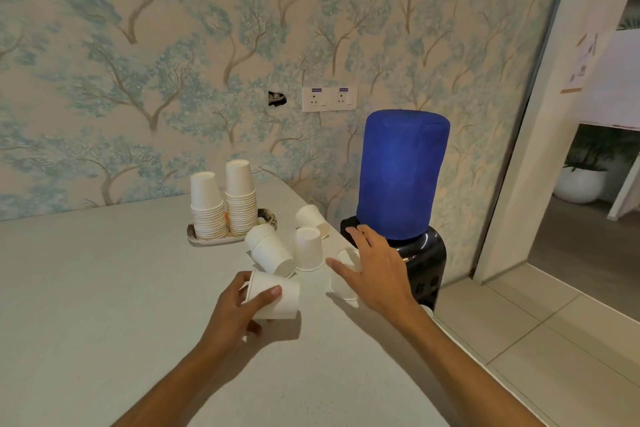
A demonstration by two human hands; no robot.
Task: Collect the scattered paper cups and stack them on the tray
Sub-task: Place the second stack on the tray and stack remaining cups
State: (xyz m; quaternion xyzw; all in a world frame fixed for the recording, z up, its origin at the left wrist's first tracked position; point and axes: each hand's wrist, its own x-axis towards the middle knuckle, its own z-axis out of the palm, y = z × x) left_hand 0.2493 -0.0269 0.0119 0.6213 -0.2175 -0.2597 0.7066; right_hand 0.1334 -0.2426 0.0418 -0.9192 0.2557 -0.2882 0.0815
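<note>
Hiding most of a blurred cup (346, 282) under the right hand (375, 267); blocking the tray's (192, 235) far rim behind stacks (223, 206); cropping both forearms at the bottom edge.

Tree-patterned wallpaper (138, 62), grey counter (104, 288), tiled floor (554, 340), covered water dispenser (401, 177)

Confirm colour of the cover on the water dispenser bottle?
Solid deep blue cover, clearest in the head view; dispenser below is black.

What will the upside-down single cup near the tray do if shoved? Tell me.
The upside-down cup looks like thin paper, so probably light and likely to slide on the smooth counter. Standing on its wide rim, it may resist tipping. A hard push could knock it into the lying cups.
</note>
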